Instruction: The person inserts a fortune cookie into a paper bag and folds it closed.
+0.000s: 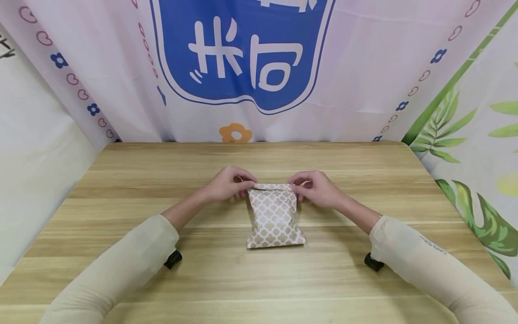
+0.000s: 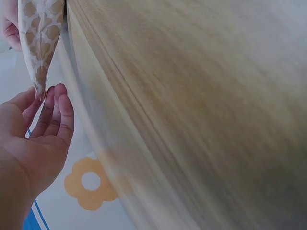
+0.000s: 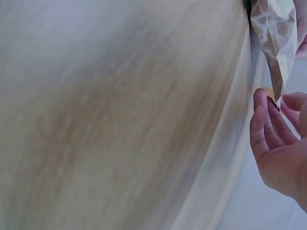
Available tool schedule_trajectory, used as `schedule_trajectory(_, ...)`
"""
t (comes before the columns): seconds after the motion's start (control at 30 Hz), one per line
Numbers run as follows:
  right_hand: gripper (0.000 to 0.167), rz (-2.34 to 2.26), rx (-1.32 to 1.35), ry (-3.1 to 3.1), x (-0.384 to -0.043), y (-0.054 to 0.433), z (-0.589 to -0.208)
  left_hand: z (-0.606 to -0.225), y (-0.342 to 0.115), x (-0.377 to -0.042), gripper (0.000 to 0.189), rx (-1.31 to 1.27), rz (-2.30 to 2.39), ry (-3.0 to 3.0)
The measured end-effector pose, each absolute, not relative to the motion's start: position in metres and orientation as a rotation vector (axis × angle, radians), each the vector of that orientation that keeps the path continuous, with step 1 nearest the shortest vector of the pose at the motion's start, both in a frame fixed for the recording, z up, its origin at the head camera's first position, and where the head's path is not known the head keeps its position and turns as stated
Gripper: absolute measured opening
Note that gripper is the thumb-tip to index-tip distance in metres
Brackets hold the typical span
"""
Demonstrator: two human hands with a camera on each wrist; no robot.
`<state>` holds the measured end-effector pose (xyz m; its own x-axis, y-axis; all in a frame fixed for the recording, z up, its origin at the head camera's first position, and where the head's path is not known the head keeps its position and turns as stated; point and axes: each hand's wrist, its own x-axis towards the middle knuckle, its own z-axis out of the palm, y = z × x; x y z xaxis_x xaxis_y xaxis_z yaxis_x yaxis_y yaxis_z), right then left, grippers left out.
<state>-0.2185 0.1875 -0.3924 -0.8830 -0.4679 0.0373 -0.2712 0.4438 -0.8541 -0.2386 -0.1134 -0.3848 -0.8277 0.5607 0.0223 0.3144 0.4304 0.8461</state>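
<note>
A tan paper bag [image 1: 274, 218] with a white lattice pattern lies near the middle of the wooden table, its wide end toward me. Its far end is folded over into a narrow flap [image 1: 272, 186]. My left hand [image 1: 228, 183] pinches the left corner of that fold between thumb and fingers. At the opposite corner, my right hand [image 1: 317, 188] pinches the fold the same way. In the left wrist view the bag [image 2: 42, 40] appears side-on, tapering to the left fingertips. The right wrist view has the bag [image 3: 276, 43] narrowing to the right fingertips.
The wooden table [image 1: 182, 279] reaches back to a hanging cloth [image 1: 356, 90] with a blue emblem and an orange flower. Leaf-printed cloth [image 1: 477, 148] hangs at the right side. Black wrist devices show under the left sleeve [image 1: 121, 261] and right sleeve [image 1: 437, 265].
</note>
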Motion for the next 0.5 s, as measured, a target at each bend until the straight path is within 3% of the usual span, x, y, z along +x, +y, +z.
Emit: schedule_trajectory(0.5, 0.033, -1.409, -0.598, 2.501, -0.212, 0.207, -0.386, -0.380, -0.140, -0.230, 0.028, 0.781, 1.330, 2.520)
